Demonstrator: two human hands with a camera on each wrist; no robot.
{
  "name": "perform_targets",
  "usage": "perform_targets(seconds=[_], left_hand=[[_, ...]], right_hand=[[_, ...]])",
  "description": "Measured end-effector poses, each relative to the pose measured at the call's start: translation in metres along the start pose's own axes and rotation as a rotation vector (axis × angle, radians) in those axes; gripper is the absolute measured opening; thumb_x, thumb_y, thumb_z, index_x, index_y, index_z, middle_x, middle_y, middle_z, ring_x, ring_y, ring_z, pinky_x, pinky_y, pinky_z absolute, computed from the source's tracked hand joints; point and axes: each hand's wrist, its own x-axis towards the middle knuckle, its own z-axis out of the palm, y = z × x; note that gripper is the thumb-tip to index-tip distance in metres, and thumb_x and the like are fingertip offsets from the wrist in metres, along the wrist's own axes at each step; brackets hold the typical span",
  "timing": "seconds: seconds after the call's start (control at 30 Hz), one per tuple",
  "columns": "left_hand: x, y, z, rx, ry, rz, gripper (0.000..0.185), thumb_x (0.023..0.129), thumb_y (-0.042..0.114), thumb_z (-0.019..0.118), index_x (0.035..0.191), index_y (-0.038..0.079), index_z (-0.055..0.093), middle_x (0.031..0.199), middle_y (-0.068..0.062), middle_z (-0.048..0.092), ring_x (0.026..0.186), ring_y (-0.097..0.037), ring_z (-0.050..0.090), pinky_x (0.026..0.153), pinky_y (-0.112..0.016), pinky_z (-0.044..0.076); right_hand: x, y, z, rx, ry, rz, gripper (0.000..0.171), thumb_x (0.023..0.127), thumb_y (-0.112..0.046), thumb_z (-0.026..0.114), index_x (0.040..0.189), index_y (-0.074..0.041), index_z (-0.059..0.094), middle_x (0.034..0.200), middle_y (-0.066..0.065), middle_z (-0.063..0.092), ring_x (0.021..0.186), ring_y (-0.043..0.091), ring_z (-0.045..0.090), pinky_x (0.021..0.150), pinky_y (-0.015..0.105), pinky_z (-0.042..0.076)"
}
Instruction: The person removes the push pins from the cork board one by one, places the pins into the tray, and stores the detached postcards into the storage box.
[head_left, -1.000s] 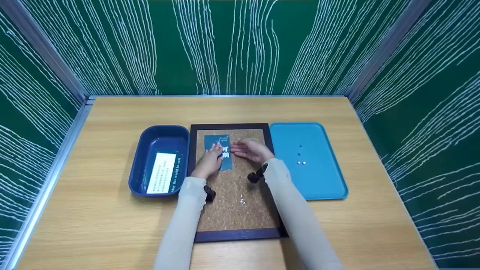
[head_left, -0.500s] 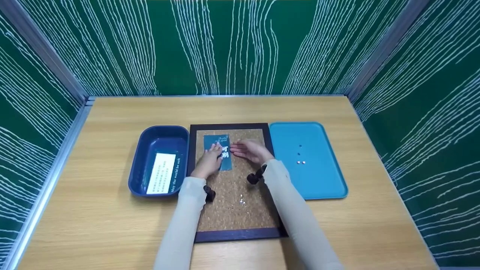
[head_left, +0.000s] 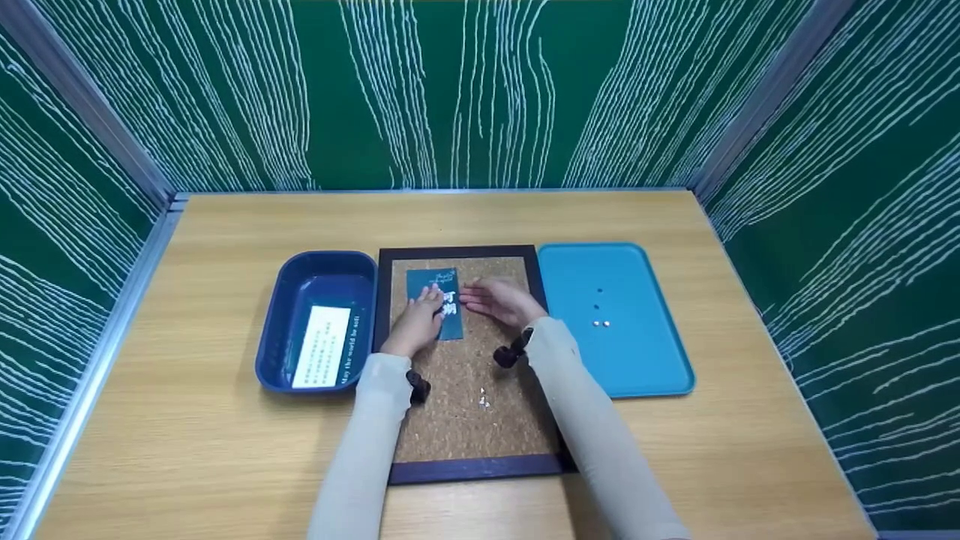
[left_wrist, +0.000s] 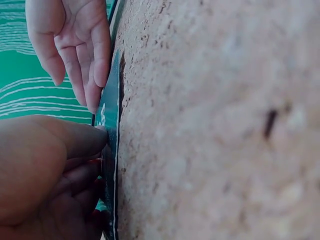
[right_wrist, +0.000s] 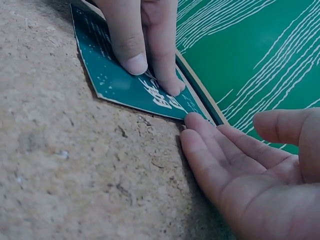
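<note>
A teal card (head_left: 452, 328) with white lettering lies flat on the upper part of a cork board (head_left: 450, 427) framed in dark wood. My left hand (head_left: 416, 324) presses the card down from its left side, thumb and fingertips on its face, as the right wrist view shows. Beside the card's right edge lies my right hand (head_left: 504, 301), palm turned toward the card. Its straight fingers (right_wrist: 205, 155) reach the edge, and the fingertips seem to touch it. Small clear pieces (head_left: 484, 401), perhaps pushpins, sit lower on the cork.
Left of the board stands a deep blue basin (head_left: 279, 330) holding a printed card with a white panel (head_left: 324, 349). A light blue tray (head_left: 637, 367) on the right carries several tiny pieces (head_left: 601, 324). Green walls with white lines enclose the wooden table (head_left: 187, 427).
Both hands stay nearly still on and beside the card. The whole head view has shifted very slightly.
</note>
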Motion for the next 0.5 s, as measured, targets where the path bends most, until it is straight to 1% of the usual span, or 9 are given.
perform_targets(seconds=[0.17, 0.3, 0.5], left_hand=[[0.0001, 0.0005, -0.0004, -0.002, -0.006, -0.004, 0.049, 0.103, 0.018, 0.043, 0.149, 0.006, 0.032, 0.159, -0.009, 0.022, 0.149, -0.025, 0.015, 0.122, -0.043, 0.013], [0.0005, 0.0007, -0.0010, 0.005, -0.008, 0.003, 0.049, 0.103, 0.018, 0.043, 0.149, 0.005, 0.033, 0.159, -0.010, 0.022, 0.149, -0.026, 0.015, 0.122, -0.043, 0.013], [-0.0001, 0.0010, -0.0010, -0.004, -0.010, 0.001, 0.049, 0.103, 0.018, 0.043, 0.149, 0.005, 0.032, 0.159, -0.009, 0.021, 0.149, -0.025, 0.014, 0.122, -0.043, 0.013]], right_hand=[[-0.0009, -0.0009, -0.0001, -0.028, 0.001, 0.002, 0.031, 0.101, -0.013, 0.045, 0.123, 0.002, 0.060, 0.120, 0.016, 0.066, 0.106, 0.021, 0.067, 0.094, 0.031, 0.053], [-0.0009, -0.0021, 0.0008, -0.055, 0.016, 0.001, 0.029, 0.101, -0.014, 0.046, 0.121, 0.001, 0.062, 0.118, 0.015, 0.067, 0.104, 0.020, 0.067, 0.093, 0.030, 0.054], [-0.0001, -0.0013, 0.0045, -0.066, 0.040, -0.020, 0.029, 0.100, -0.010, 0.047, 0.123, 0.003, 0.059, 0.116, 0.016, 0.066, 0.100, 0.019, 0.067, 0.090, 0.029, 0.055]])
